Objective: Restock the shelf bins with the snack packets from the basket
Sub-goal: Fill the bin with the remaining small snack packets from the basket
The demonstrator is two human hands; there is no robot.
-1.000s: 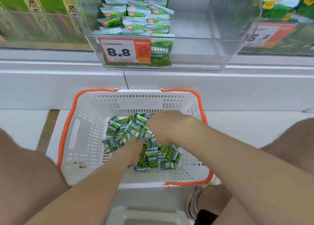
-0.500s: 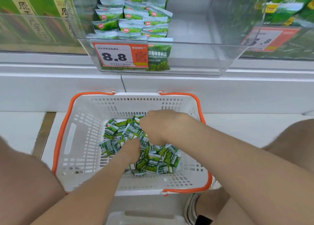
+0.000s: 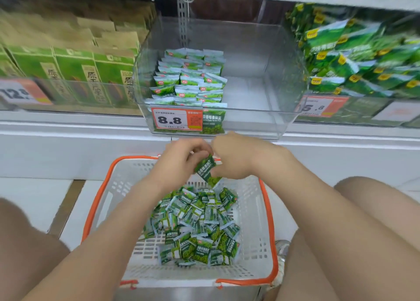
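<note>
A white basket with an orange rim [image 3: 268, 212] sits on the floor between my knees, holding several small green snack packets [image 3: 195, 228]. Above its far edge my left hand [image 3: 181, 159] and my right hand [image 3: 234, 157] meet, both gripping a small bunch of green packets [image 3: 205, 167]. Just beyond them is a clear shelf bin [image 3: 254, 109] with an 8.8 price tag; rows of the same packets [image 3: 188, 80] fill its left side and its right side is bare.
Green cartons [image 3: 91, 77] fill the shelf to the left of the bin. Larger green bags [image 3: 359, 57] sit in the bin to the right. A white shelf base [image 3: 68, 150] runs behind the basket. My knees flank the basket.
Both hands have risen out of the basket's pile with packets and now sit near the bin's front. The view has tilted up toward the shelf.
</note>
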